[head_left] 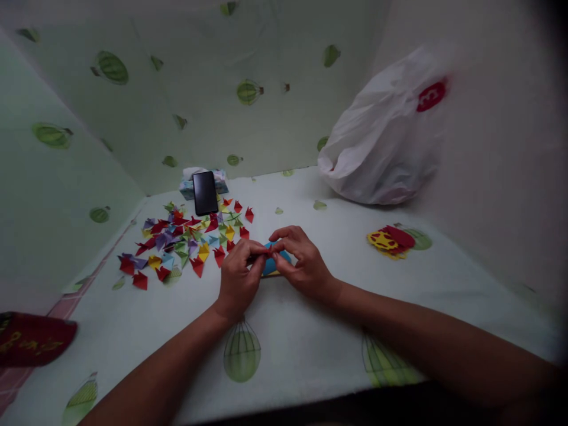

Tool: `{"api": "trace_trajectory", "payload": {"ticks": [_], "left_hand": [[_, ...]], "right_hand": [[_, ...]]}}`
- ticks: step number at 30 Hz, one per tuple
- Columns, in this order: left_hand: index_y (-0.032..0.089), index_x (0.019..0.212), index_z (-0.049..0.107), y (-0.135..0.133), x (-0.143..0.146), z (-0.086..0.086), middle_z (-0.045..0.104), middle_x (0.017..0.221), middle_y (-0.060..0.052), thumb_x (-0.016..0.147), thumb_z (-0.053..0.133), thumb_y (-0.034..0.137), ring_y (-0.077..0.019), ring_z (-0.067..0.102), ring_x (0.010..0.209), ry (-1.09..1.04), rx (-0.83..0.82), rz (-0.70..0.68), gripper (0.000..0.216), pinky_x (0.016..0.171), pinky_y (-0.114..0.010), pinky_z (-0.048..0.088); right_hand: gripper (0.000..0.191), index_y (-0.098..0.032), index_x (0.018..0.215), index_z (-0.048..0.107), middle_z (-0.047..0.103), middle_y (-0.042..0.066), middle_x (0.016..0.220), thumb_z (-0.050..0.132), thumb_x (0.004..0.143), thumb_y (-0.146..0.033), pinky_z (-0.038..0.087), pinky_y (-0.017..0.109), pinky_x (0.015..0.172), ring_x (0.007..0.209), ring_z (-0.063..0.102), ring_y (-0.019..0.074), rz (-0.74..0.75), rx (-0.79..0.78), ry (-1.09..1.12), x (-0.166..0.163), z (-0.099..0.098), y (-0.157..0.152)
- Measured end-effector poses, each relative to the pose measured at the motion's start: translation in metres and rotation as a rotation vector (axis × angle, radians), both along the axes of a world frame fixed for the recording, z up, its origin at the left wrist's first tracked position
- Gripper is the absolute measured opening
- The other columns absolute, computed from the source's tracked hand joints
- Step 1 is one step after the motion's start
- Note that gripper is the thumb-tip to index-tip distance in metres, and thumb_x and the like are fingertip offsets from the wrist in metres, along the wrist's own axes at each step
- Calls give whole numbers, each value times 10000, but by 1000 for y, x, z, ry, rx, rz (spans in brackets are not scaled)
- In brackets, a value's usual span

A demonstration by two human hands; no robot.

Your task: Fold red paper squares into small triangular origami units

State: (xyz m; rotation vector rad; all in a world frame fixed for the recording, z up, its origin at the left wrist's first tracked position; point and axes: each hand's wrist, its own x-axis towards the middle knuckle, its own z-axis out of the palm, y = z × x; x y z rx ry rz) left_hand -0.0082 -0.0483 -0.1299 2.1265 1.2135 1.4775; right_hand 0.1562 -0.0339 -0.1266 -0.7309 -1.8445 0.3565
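Observation:
My left hand (239, 273) and my right hand (298, 260) meet over the middle of the table, fingers pinched together on a small red paper piece (268, 251). Under them lies a stack of blue paper (271, 266) with a yellow edge showing. To the left spreads a scatter of several folded paper triangles (186, 239) in red, purple, yellow, green and blue.
A black phone (205, 192) leans on a tissue box (191, 184) at the back. A white plastic bag (386, 136) sits at the back right. Red and yellow paper (390, 241) lies to the right. A red object (31, 337) sits at the left edge.

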Motion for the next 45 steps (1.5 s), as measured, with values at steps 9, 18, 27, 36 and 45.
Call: {"api": "trace_trajectory", "payload": {"ticks": [9,18,27,36,45], "left_hand": [[194,866,632,1,-1,2,645,863,-25,858,610,62,-145,630,810,13,19,9,134,685,-255,511],[192,856,617,0,0,4,637,840,-22,863,604,74,-142,625,781,26,47,9,119,657,-245,503],[195,845,620,-1,0,3,642,840,-23,850,605,79,-150,624,772,29,7,18,117,666,-256,501],[200,847,622,-2,2,-1,635,835,-12,838,621,85,-140,622,780,-105,-80,-8,116,674,-242,501],[194,841,633,0,2,-2,631,835,-14,843,649,134,-139,613,786,-205,-153,-39,62,698,-254,499]], "right_hand": [[147,-201,785,591,634,84,958,567,834,-65,498,414,833,925,583,226,-28,0,7,0,0,2],[58,-196,879,641,643,91,978,615,895,-146,491,415,840,952,584,233,21,13,-23,2,-1,2],[47,-195,861,621,643,89,957,616,893,-162,487,417,836,934,578,232,36,5,-37,1,0,1],[58,-204,848,603,634,83,952,613,899,-179,485,410,837,929,578,225,69,-31,-20,1,1,1],[72,-195,865,619,630,84,966,582,924,-176,490,387,844,937,587,210,117,-91,21,2,1,2]]}}
